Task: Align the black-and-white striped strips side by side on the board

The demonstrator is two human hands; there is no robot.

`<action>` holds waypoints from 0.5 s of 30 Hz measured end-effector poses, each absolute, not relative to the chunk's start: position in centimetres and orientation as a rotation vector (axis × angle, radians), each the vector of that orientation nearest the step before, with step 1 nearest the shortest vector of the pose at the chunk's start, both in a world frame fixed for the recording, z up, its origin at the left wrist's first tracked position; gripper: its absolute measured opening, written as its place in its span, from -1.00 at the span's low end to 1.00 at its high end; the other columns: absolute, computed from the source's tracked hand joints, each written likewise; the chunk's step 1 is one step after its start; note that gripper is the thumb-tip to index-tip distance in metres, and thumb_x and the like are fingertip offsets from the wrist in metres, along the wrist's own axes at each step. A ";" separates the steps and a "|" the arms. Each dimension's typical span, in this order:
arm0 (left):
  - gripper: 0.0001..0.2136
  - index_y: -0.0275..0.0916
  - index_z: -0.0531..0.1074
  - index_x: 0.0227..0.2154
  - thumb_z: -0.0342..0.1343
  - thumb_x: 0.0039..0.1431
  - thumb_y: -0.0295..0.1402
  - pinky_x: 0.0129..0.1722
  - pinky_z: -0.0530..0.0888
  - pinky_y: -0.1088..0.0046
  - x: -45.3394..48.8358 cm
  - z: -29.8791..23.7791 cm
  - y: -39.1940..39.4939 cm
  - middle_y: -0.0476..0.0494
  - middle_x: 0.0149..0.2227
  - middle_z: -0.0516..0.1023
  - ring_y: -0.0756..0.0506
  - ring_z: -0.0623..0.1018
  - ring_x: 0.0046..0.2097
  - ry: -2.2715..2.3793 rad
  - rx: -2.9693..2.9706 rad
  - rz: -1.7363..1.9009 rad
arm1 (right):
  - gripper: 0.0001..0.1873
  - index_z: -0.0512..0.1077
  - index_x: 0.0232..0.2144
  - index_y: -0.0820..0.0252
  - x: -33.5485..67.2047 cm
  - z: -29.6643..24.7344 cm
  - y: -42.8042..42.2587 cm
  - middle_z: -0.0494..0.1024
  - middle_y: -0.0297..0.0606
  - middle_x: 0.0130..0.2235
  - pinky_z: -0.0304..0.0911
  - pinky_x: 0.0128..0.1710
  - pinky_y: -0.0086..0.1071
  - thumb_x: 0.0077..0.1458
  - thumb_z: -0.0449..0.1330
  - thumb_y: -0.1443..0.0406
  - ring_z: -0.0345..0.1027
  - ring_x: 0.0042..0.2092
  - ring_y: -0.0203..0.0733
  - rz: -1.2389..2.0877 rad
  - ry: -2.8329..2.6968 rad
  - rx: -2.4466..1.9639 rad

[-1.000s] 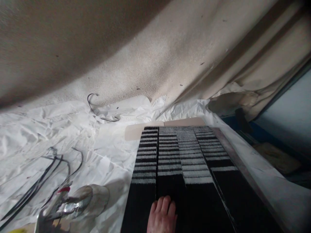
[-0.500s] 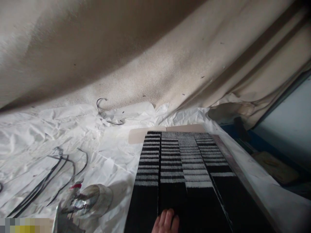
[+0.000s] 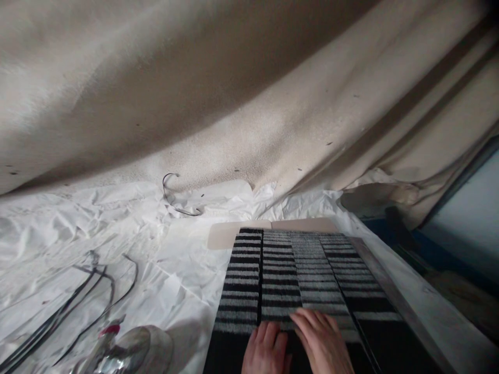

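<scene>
Below the middle of the view stand stacked black pieces with rough grey edges (image 3: 278,275), overlapping in side-by-side columns. My left hand (image 3: 267,345) rests on the black surface near the second column, fingers side by side and bent downward. Just to its right, my right hand (image 3: 323,337) reaches over the second and third columns with fingers stretched out. Its fingertips are close to the last grey edges. I see nothing held in either hand, though the undersides of the fingers are hidden.
White crumpled sheeting (image 3: 171,259) covers the surface. To the left lie black cables or straps (image 3: 50,317) and a shiny metal cup-like tool with a red part (image 3: 132,348). A thin black strap (image 3: 167,195) lies farther back. A beige cloth (image 3: 218,119) hangs behind.
My right hand has come into view over the columns, beside the left. My left hand stays on the black pieces. The whole scene sits slightly lower in the view.
</scene>
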State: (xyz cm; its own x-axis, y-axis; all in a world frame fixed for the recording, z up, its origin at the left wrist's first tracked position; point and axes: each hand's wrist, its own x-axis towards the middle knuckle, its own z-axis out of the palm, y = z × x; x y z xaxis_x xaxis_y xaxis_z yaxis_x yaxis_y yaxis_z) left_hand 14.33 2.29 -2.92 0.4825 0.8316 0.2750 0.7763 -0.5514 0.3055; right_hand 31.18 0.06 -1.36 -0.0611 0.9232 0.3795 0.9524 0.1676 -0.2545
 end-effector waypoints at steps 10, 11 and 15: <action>-0.73 -0.11 0.47 -0.26 0.35 -0.06 -0.35 0.03 0.38 0.10 16.0 -4.3 6.6 0.01 -0.09 0.55 -0.20 0.48 -0.02 1.454 2.473 0.435 | -0.69 0.48 -0.14 0.01 30.9 -3.7 8.5 0.55 -0.37 -0.08 0.18 -0.01 -0.18 0.18 0.08 0.46 0.37 -0.02 -0.14 0.110 -1.926 -1.939; -0.71 -0.10 0.47 -0.26 0.37 -0.08 -0.32 0.02 0.38 0.13 15.9 -4.8 6.4 0.02 -0.09 0.55 -0.19 0.49 -0.01 1.450 2.481 0.451 | -0.71 0.48 -0.14 -0.01 31.4 -3.7 8.6 0.55 -0.39 -0.09 0.19 -0.01 -0.20 0.19 0.09 0.43 0.38 -0.03 -0.16 0.125 -1.896 -1.908; -0.60 -0.07 0.49 -0.24 0.44 -0.20 -0.18 -0.02 0.38 0.20 15.8 -6.5 6.6 0.02 -0.10 0.58 -0.20 0.51 -0.03 1.441 2.552 0.535 | -0.73 0.46 -0.07 0.03 33.4 -2.9 11.7 0.54 -0.30 -0.07 0.22 -0.03 -0.27 0.25 0.05 0.33 0.37 -0.01 -0.18 0.062 -1.769 -1.832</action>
State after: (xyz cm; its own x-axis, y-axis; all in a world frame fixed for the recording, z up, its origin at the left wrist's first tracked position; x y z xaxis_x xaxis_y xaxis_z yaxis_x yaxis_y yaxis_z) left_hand 15.81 6.56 -6.48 0.4709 0.8523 0.2276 0.7942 -0.5219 0.3112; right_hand 33.44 11.71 -2.91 0.1169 0.9269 0.3566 0.8997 0.0532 -0.4332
